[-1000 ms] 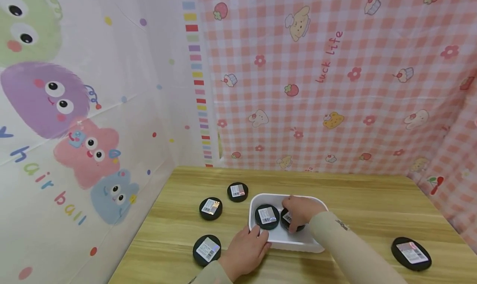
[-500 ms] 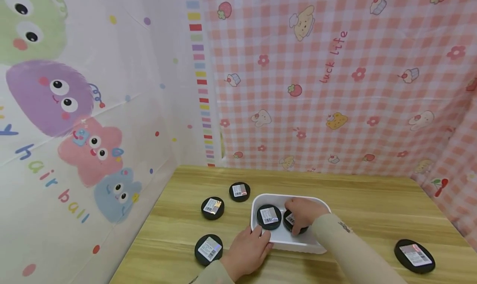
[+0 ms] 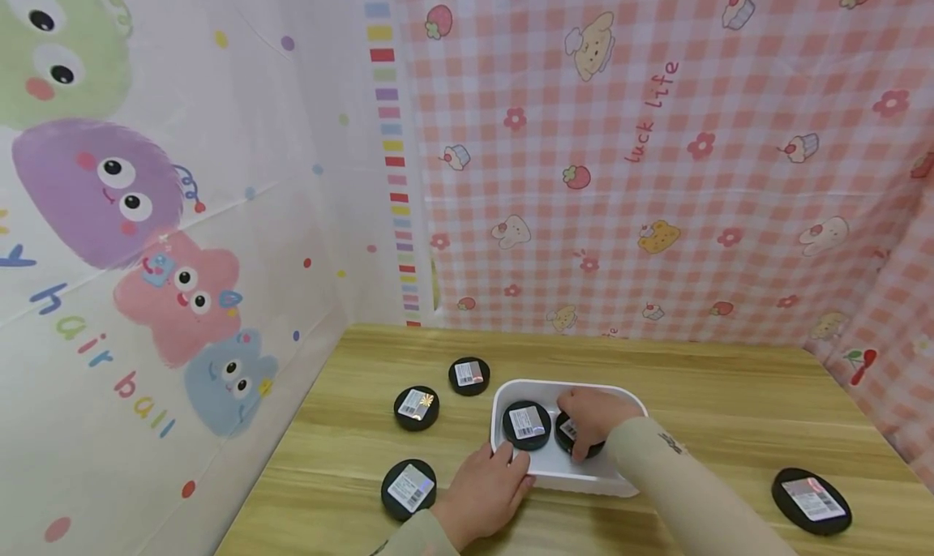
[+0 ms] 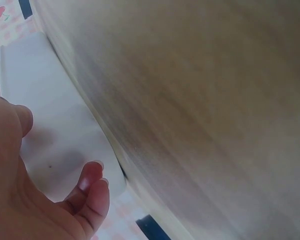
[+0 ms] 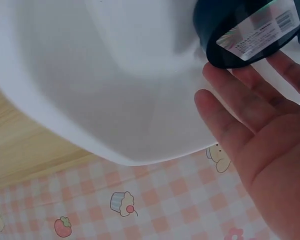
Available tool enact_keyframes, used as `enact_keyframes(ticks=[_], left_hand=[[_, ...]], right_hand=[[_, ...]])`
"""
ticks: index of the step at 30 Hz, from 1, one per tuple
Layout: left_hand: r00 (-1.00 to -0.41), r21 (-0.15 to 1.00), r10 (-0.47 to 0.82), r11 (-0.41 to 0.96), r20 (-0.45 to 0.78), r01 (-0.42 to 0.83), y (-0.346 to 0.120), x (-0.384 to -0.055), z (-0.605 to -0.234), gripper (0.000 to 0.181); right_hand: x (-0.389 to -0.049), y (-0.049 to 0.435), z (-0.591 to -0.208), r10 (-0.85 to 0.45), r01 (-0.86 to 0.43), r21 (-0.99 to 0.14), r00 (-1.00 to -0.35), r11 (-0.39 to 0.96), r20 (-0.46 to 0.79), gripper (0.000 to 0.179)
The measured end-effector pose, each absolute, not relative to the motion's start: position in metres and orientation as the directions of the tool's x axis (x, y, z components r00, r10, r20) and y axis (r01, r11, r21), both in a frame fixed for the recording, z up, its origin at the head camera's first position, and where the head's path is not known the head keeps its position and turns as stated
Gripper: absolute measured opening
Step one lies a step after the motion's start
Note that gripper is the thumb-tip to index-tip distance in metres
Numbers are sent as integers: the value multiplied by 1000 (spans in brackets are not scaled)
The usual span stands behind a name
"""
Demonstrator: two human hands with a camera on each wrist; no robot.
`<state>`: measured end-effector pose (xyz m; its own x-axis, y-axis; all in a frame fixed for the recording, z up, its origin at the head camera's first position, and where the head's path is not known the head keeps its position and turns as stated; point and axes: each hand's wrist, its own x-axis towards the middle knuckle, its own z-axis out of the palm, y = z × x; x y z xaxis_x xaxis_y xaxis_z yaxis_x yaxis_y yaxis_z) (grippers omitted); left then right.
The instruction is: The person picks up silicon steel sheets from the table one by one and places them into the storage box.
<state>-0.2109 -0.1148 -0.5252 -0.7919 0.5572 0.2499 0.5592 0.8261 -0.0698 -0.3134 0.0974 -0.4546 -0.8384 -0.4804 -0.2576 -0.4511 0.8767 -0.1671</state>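
A white plastic tray (image 3: 543, 463) stands on the wood-grain table. In it sits a thick black disc (image 3: 527, 425) with a white barcode label. To the right of that one, a second black disc (image 5: 255, 35) is gripped by my right hand (image 3: 594, 417), thumb at the near side and fingers at the far side. The right wrist view shows several fingertips at that disc's edge, close over the tray floor. My left hand (image 3: 485, 491) holds the tray's near left corner, fingers over the rim; the left wrist view shows this hand (image 4: 40, 175) against the white wall.
Left of the tray lie three more labelled discs: a far disc (image 3: 469, 376), a middle disc (image 3: 417, 408) and a near disc (image 3: 409, 489) close to my left sleeve. Another disc (image 3: 811, 502) lies at the table's right. A pink checked cloth (image 3: 657, 175) hangs behind.
The whole head view has shifted slightly. Both hands, the tray and the discs keep their places relative to one another.
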Motion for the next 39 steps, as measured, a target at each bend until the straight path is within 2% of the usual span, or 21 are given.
enact_keyframes(ticks=[17, 22, 28, 39], left_hand=[[-783, -81, 562, 823, 268, 563, -115, -211, -526, 25], [-784, -80, 562, 822, 264, 563, -115, -211, -526, 25], [-755, -112, 569, 816, 325, 567, -115, -210, -528, 23], [-765, -101, 560, 823, 319, 559, -115, -213, -532, 23]], right_hand=[[-308, 94, -450, -430, -401, -156, -861, 903, -271, 48], [-308, 93, -450, -416, -387, -157, -867, 909, -274, 51], [-308, 94, -447, -421, -402, -127, -867, 907, -266, 54], [-306, 114, -440, -404, -358, -215, -882, 909, -241, 59]])
